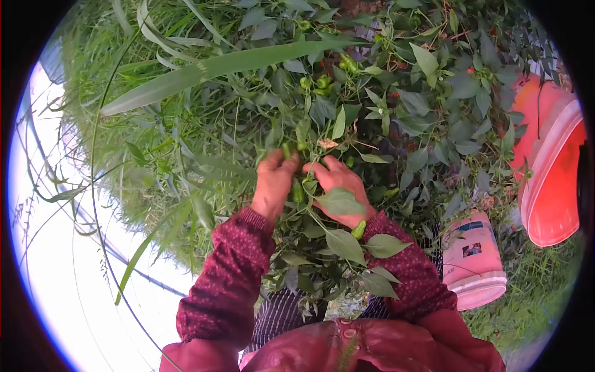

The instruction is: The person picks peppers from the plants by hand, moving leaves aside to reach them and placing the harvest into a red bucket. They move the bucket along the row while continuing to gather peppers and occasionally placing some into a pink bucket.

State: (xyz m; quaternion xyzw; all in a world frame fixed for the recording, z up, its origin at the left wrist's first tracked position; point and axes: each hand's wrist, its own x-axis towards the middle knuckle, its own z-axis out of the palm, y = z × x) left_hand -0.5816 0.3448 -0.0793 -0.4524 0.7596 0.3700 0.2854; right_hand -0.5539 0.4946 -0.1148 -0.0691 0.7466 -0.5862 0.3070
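Note:
Both hands are in among the leaves of a pepper plant (344,245). My left hand (273,186) is closed, its thumb and fingers pinched about a small green pepper (286,150). Close beside it, my right hand (342,189) has its fingers bent in around the stems; what sits between the fingertips is hidden, and a leaf (340,202) covers part of its back. Between the hands hangs another green pepper (299,191). One more pepper (359,230) lies against the right wrist. Further up the plant grow several green peppers (323,85).
A red bucket (538,115) with a pale rim lies tipped at the right. Below it is a pink-white bucket (474,257) with a printed label. Tall grass (136,161) fills the left side, and a long broad blade (217,69) crosses above the hands.

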